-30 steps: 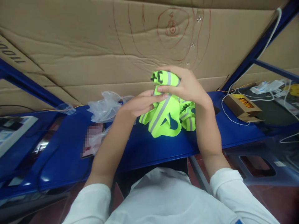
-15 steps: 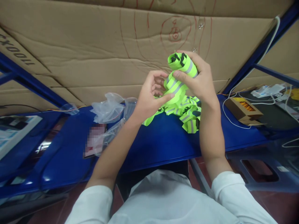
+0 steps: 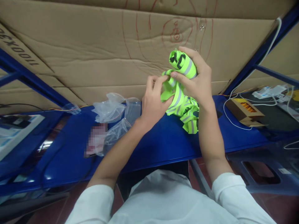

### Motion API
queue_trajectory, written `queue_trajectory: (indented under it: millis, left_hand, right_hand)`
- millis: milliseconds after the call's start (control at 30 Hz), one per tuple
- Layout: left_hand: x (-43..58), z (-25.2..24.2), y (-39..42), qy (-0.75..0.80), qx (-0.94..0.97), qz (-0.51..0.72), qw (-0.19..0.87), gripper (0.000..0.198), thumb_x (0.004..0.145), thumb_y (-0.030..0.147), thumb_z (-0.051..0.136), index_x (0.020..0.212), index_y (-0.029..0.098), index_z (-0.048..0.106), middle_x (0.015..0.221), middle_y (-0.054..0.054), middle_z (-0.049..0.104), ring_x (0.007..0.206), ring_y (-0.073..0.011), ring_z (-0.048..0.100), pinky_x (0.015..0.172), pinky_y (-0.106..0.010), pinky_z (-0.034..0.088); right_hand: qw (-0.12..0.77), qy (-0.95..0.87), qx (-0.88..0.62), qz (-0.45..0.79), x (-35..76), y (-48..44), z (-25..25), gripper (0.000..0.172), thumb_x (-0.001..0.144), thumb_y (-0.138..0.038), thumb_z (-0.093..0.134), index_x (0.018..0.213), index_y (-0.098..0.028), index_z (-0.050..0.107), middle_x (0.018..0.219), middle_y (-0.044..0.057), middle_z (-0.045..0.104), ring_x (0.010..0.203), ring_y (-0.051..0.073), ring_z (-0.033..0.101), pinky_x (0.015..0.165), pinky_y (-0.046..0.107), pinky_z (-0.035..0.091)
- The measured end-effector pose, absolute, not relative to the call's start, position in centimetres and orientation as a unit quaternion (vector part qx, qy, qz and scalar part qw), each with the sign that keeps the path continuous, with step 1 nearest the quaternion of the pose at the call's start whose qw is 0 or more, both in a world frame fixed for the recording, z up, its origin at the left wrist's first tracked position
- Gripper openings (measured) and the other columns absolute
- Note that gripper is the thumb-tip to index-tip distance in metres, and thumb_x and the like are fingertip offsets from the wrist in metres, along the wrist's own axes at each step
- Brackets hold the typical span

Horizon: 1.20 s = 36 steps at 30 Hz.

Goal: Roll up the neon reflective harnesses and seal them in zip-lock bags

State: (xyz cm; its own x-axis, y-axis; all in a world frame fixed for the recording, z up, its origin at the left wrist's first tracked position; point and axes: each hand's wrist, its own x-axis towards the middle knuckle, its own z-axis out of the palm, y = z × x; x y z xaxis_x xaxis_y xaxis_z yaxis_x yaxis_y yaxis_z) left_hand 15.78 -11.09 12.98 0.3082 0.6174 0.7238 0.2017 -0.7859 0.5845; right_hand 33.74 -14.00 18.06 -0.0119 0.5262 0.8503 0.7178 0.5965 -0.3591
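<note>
A neon-yellow reflective strap (image 3: 189, 66) with grey stripes and black pieces is partly rolled up. My right hand (image 3: 198, 76) is closed around that roll, thumb toward me, above the blue table. Just left of the roll, my left hand (image 3: 154, 101) pinches the loose part of the strap between thumb and fingers. The rest of the strap hangs below and lies in a crumpled heap on the table, between my forearms.
Clear plastic bags (image 3: 109, 109) lie on the blue table (image 3: 161, 146) at left, beside a blurred-out flat item (image 3: 97, 140). An open cardboard box (image 3: 245, 110) and white cables stand at right. A cardboard sheet (image 3: 93, 46) with red markings rises behind the table.
My left hand has closed from loosely curled fingers to a pinch on the loose strap, which it has drawn together near the roll. My right hand still holds the roll.
</note>
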Motion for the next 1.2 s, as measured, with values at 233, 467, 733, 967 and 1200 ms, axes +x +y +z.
queue_trajectory:
  millis: [233, 467, 733, 967, 1200]
  left_hand:
    - [15.1, 13.7, -10.0, 0.181, 0.811, 0.46, 0.312, 0.018, 0.089, 0.038, 0.074, 0.088, 0.02, 0.071, 0.105, -0.007, 0.062, 0.101, -0.0222, 0.059, 0.089, -0.033, 0.05]
    - [12.5, 15.3, -8.3, 0.147, 0.892, 0.304, 0.302, 0.031, 0.088, 0.048, 0.075, 0.081, 0.017, 0.072, 0.095, -0.005, 0.071, 0.09, -0.0196, 0.063, 0.082, -0.029, 0.047]
    - [10.1, 14.7, -5.3, 0.286, 0.902, 0.128, 0.298, 0.042, 0.081, 0.059, 0.078, 0.076, 0.018, 0.075, 0.072, -0.002, 0.073, 0.067, -0.0171, 0.063, 0.057, -0.025, 0.037]
    - [9.5, 14.8, -4.2, 0.357, 0.839, 0.155, 0.38, 0.051, 0.086, 0.066, 0.071, 0.07, 0.018, 0.074, 0.071, -0.006, 0.075, 0.068, -0.0195, 0.07, 0.062, -0.027, 0.051]
    - [9.4, 13.6, -3.1, 0.134, 0.81, 0.334, 0.462, 0.036, 0.077, 0.049, 0.089, 0.093, 0.019, 0.079, 0.132, -0.009, 0.069, 0.119, -0.0255, 0.067, 0.095, -0.032, 0.056]
  right_hand:
    - [0.518, -0.708, -0.475, -0.072, 34.0, -14.3, 18.2, 0.057, 0.091, -0.058, 0.072, 0.144, -0.038, 0.06, 0.153, 0.0, 0.061, 0.149, 0.033, 0.05, 0.122, 0.052, 0.044]
    - [0.597, -0.675, -0.421, -0.105, 36.8, -14.4, 18.8, 0.05, 0.085, -0.041, 0.084, 0.132, -0.03, 0.069, 0.141, 0.002, 0.07, 0.135, 0.026, 0.062, 0.12, 0.04, 0.045]
    - [0.629, -0.649, -0.407, -0.133, 38.8, -14.3, 18.7, 0.052, 0.082, -0.035, 0.087, 0.13, -0.021, 0.072, 0.137, 0.011, 0.071, 0.129, 0.027, 0.065, 0.116, 0.039, 0.048]
    - [0.605, -0.672, -0.396, -0.16, 40.1, -13.0, 18.2, 0.059, 0.078, -0.031, 0.089, 0.134, -0.026, 0.071, 0.138, 0.004, 0.072, 0.13, 0.027, 0.066, 0.114, 0.041, 0.05]
    - [0.631, -0.656, -0.357, -0.211, 43.0, -12.7, 18.0, 0.057, 0.077, -0.02, 0.084, 0.133, -0.025, 0.073, 0.132, 0.003, 0.075, 0.122, 0.026, 0.07, 0.106, 0.039, 0.055]
